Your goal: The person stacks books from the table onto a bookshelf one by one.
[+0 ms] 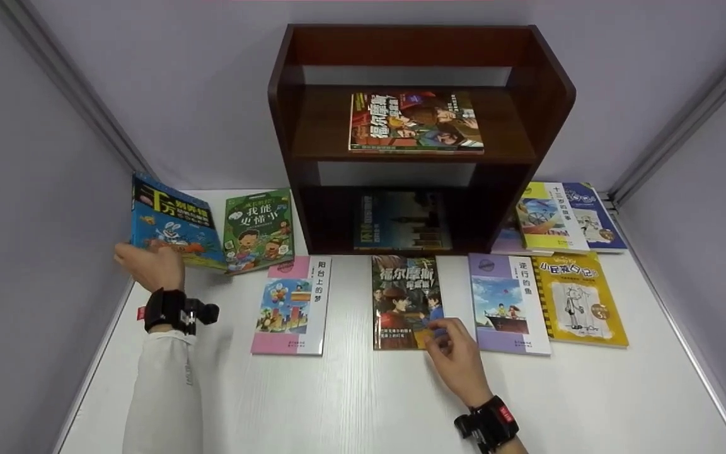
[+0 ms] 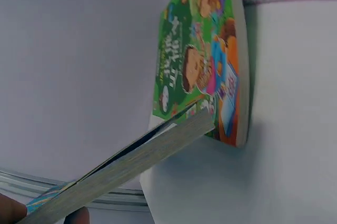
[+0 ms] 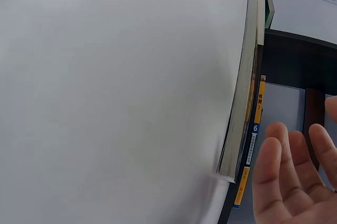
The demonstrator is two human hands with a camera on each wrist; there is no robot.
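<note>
My left hand grips the near edge of a blue book and holds it tilted up off the white table at the far left. In the left wrist view its page edge crosses above a green book. That green book lies flat beside it. My right hand rests with relaxed fingers on the lower right corner of a dark detective book; in the right wrist view the fingers are spread beside the book's edge.
A dark wooden shelf stands at the back with one book on its upper board and another underneath. A pink book, a purple book, a yellow book and two more lie on the table.
</note>
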